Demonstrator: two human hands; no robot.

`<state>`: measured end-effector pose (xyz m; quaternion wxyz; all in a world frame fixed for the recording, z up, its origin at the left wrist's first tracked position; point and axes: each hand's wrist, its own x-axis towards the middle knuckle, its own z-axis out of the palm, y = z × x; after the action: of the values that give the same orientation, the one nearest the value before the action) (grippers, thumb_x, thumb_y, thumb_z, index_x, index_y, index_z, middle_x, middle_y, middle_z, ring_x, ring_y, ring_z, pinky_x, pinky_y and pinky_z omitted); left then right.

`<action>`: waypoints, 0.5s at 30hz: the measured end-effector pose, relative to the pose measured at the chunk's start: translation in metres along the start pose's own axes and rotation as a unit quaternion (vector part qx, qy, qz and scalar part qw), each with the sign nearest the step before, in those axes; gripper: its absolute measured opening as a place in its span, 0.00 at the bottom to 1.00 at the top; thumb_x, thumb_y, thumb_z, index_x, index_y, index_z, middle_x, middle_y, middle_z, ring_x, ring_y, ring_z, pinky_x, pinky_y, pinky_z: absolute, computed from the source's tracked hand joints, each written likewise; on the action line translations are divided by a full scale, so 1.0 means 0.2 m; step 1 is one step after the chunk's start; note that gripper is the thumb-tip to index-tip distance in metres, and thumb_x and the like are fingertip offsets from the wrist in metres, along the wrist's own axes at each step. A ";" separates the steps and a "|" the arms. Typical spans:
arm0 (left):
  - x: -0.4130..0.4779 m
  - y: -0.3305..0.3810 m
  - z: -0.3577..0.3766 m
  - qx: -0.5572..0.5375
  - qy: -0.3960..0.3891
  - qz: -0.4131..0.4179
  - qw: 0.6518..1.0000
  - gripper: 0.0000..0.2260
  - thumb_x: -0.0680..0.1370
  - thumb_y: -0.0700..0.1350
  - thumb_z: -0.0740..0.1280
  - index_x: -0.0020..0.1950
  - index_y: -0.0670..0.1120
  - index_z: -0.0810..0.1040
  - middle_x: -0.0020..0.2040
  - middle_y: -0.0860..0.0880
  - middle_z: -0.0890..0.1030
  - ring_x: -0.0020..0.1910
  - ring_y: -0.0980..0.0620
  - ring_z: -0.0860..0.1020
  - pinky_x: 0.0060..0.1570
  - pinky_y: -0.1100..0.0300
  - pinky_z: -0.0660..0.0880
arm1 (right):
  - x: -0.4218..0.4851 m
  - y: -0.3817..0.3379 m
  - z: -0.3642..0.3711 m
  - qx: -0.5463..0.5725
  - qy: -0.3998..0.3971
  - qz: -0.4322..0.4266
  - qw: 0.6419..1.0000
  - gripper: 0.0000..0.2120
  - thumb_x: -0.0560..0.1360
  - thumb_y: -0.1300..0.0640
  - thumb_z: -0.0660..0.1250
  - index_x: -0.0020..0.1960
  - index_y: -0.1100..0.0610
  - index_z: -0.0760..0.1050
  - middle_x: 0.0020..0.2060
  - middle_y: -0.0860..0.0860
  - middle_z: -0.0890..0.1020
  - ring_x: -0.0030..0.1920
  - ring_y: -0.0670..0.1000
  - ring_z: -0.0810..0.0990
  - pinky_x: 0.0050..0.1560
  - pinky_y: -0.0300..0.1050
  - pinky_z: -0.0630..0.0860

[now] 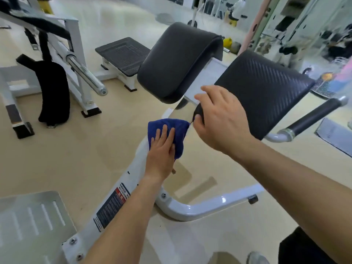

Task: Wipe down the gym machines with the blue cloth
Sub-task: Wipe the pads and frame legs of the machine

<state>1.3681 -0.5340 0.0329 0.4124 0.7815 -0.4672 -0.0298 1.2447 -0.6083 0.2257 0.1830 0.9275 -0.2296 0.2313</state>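
The blue cloth [177, 130] lies on the white sloping frame beam [122, 187] of a back-extension machine. My left hand [162, 149] presses flat on the cloth with straight fingers. Two dark pads top the machine, a left pad [175, 60] and a right pad [264, 88]. My right hand [221, 121] grips the near corner of the right pad, thumb curled under its black edge.
A metal footplate [32, 220] sits at the lower left. A curved white base tube [200, 206] runs on the floor to the right. A black-gripped handle [312, 117] sticks out at right. Another white machine with a chrome bar [85, 73] and a low step platform [123, 54] stand behind.
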 end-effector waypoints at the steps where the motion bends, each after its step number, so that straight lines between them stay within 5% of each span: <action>1: 0.02 0.00 0.00 -0.004 -0.009 -0.001 1.000 0.23 0.85 0.45 0.53 0.80 0.51 0.52 0.79 0.54 0.47 0.77 0.54 0.43 0.78 0.49 0.50 | 0.02 0.06 -0.01 -0.035 -0.014 0.026 0.999 0.22 0.78 0.50 0.60 0.69 0.58 0.73 0.71 0.57 0.72 0.71 0.58 0.69 0.72 0.57 0.67; 7: 0.18 0.10 -0.06 -0.008 -0.027 0.053 0.998 0.29 0.82 0.36 0.60 0.80 0.47 0.53 0.81 0.48 0.51 0.80 0.46 0.48 0.77 0.47 0.54 | 0.02 0.23 0.02 -0.130 -0.067 0.094 0.985 0.30 0.82 0.44 0.49 0.80 0.57 0.55 0.80 0.57 0.54 0.80 0.57 0.52 0.79 0.59 0.50; 15: 0.17 -0.03 -0.07 0.033 -0.036 0.122 0.991 0.31 0.79 0.36 0.66 0.79 0.46 0.58 0.79 0.49 0.55 0.79 0.45 0.54 0.74 0.47 0.63 | 0.00 0.21 0.06 -0.158 -0.050 0.099 0.981 0.30 0.83 0.46 0.48 0.80 0.59 0.56 0.80 0.58 0.56 0.80 0.58 0.53 0.78 0.60 0.51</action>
<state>1.3970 -0.5503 0.0501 0.3697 0.7302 -0.5745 0.0079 1.2275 -0.6489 0.2260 0.2913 0.8700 -0.3631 0.1627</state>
